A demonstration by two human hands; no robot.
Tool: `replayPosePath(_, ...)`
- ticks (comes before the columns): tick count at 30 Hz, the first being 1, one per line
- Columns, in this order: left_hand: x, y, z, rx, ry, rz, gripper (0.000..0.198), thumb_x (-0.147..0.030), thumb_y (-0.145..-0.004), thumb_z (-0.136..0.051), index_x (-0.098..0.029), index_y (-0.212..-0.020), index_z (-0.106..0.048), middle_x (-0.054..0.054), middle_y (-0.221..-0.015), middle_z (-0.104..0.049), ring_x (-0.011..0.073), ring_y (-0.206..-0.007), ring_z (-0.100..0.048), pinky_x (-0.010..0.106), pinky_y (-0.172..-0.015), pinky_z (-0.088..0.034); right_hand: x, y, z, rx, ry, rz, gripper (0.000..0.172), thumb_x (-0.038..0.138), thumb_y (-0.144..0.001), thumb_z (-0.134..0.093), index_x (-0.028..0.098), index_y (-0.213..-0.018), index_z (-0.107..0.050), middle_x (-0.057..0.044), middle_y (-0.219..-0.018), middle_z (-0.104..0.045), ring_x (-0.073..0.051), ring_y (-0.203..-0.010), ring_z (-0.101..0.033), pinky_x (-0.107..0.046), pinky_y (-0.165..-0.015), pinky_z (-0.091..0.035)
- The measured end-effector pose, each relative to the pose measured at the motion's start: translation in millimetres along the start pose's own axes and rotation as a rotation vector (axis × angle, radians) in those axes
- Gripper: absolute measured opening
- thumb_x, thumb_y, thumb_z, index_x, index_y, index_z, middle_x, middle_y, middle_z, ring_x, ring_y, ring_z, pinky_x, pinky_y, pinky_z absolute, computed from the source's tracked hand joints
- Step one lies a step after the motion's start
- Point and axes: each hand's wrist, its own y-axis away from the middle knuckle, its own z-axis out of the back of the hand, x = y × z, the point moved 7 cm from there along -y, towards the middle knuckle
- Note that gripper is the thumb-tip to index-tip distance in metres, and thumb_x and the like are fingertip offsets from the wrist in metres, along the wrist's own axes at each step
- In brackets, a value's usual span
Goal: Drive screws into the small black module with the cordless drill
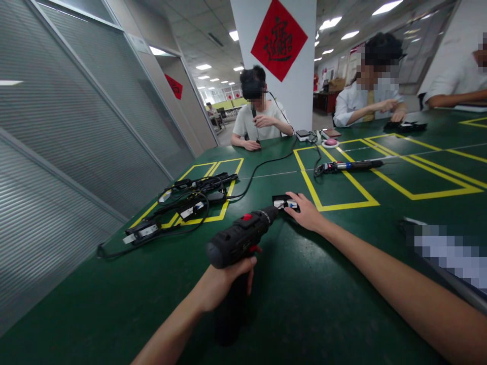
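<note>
Bare forearms (pixel 399 294) reach in from the bottom of the view, over a green counter (pixel 308 304). At the end of one, the left hand (pixel 224 279) has its fingers wrapped around the handle of a black power drill (pixel 238 241); whether a finger presses the red trigger (pixel 254 248), I cannot tell. The right hand (pixel 308 215) is partly curled, its fingertips bearing on the right end of a small black-and-white part (pixel 279 198), which rests on the counter ahead of the drill, just left of a yellow taped outline (pixel 348 206). The drill's nose points at that part; whether the bit touches it is too small to make out. My reading is that the step in hand is lining up the bit for a screw, with driving or loosening equally possible. The next move seems to call for keeping the drill square, pressing gently and holding the part against twisting. Similar cabled parts (pixel 192 209) lie to the left, well apart from the hands.
</note>
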Motion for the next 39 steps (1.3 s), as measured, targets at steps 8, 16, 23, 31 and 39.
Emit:
replayPosePath(8,1.9,-1.1,0.6,-0.002,0.020,0.003,0.029,-0.036,-0.087,-0.056,-0.015,-0.108,-0.053,-0.002,-0.061,-0.059,0.0157,-0.054,-0.058,0.030,-0.056,-0.045,0.3,-0.3,1.3,0.002,-0.022,-0.004,0.052,0.043,-0.089,-0.051,0.028,-0.138,-0.043,-0.010,-0.119,-0.052,-0.024,-0.103,-0.057,-0.038,-0.092,-0.044)
replayPosePath(16,2.5,-2.6,1.6,-0.002,0.049,-0.004,0.025,-0.034,-0.087,-0.057,-0.015,-0.102,-0.053,-0.001,-0.061,-0.060,0.0159,-0.053,-0.058,0.030,-0.054,-0.046,1.2,0.0,1.8,-0.010,-0.030,0.011,0.050,0.042,-0.089,-0.052,0.028,-0.137,-0.044,-0.009,-0.116,-0.053,-0.023,-0.100,-0.058,-0.038,-0.092,-0.045)
replayPosePath(23,1.4,-2.5,1.9,0.007,0.054,-0.011,0.023,-0.034,-0.086,-0.057,-0.015,-0.098,-0.054,-0.001,-0.060,-0.060,0.0154,-0.052,-0.058,0.030,-0.054,-0.046,-0.3,-0.3,0.9,-0.003,-0.030,-0.002,0.051,0.043,-0.089,-0.053,0.028,-0.137,-0.043,-0.008,-0.117,-0.053,-0.023,-0.103,-0.058,-0.038,-0.093,-0.044)
replayPosePath(31,2.1,-1.9,3.2,-0.001,0.061,-0.006,0.023,-0.034,-0.086,-0.057,-0.014,-0.096,-0.055,-0.001,-0.060,-0.059,0.0151,-0.052,-0.057,0.030,-0.055,-0.046,1.2,-0.3,1.7,0.001,-0.039,0.002,0.051,0.042,-0.089,-0.053,0.028,-0.136,-0.043,-0.008,-0.116,-0.053,-0.023,-0.101,-0.058,-0.038,-0.092,-0.045)
replayPosePath(39,2.1,-3.3,1.2,0.007,0.092,-0.005,0.021,-0.033,-0.086,-0.058,-0.015,-0.095,-0.055,-0.001,-0.060,-0.059,0.0156,-0.052,-0.057,0.030,-0.054,-0.047,-0.6,-0.5,0.9,-0.001,-0.031,0.002,0.051,0.043,-0.088,-0.053,0.028,-0.136,-0.044,-0.008,-0.116,-0.054,-0.023,-0.102,-0.058,-0.037,-0.091,-0.045)
